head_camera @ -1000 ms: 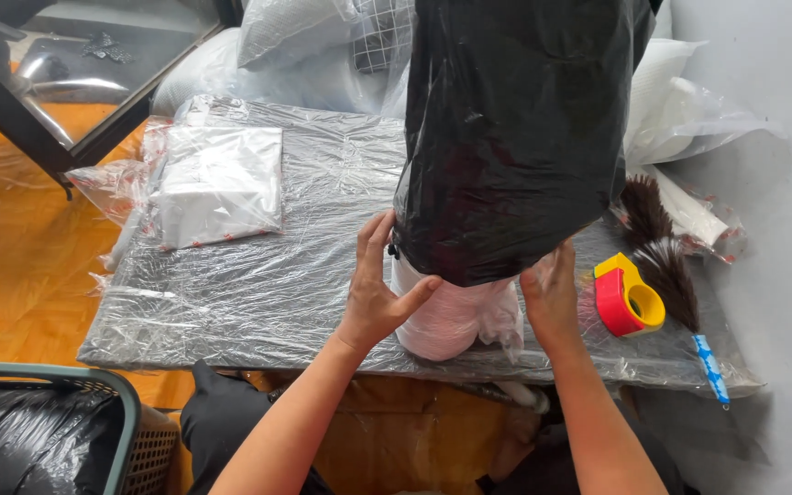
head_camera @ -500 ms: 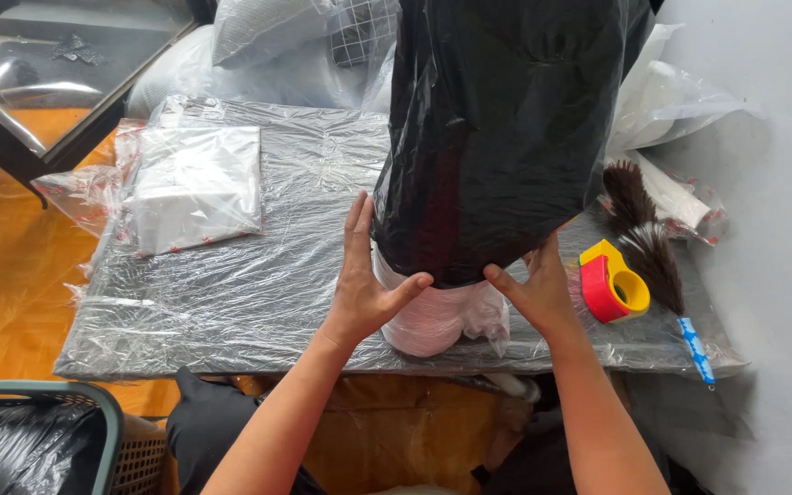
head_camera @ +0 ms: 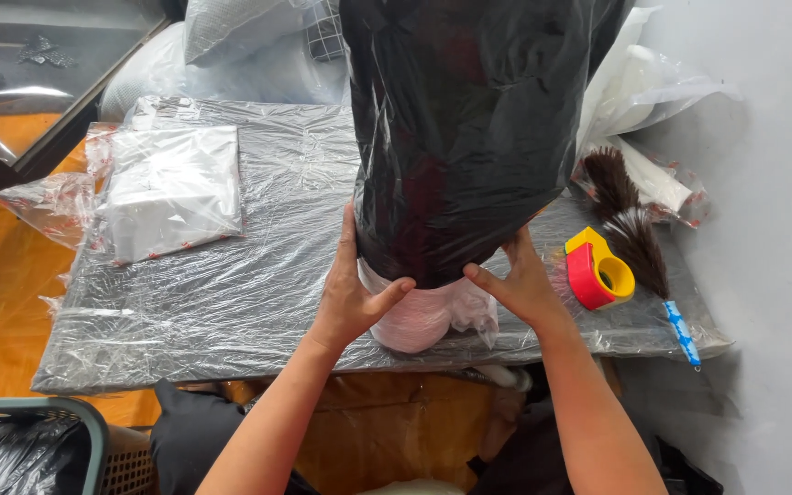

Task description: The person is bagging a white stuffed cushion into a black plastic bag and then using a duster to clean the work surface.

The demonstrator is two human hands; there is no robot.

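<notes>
A tall bundle in glossy black plastic wrap (head_camera: pixel 469 119) stands on a pink and white base (head_camera: pixel 419 316) at the near edge of a low table (head_camera: pixel 222 302) covered in clear film. My left hand (head_camera: pixel 350 289) presses flat against the wrap's lower left side, thumb hooked under its bottom edge. On the lower right side my right hand (head_camera: pixel 520 280) grips the wrap, fingers tucked behind it. The bundle's top runs out of view.
A flat clear bag of white material (head_camera: pixel 171 188) lies at the table's left. A red and yellow tape dispenser (head_camera: pixel 598 270), a dark feather duster (head_camera: pixel 630 229) and white rolls (head_camera: pixel 653 179) sit at the right by a grey wall. A basket with a black bag (head_camera: pixel 20 449) stands lower left.
Both hands have stayed on the bottom of the black wrap, sliding slightly along its lower edge. The view has shifted a little, bringing the bundle closer.
</notes>
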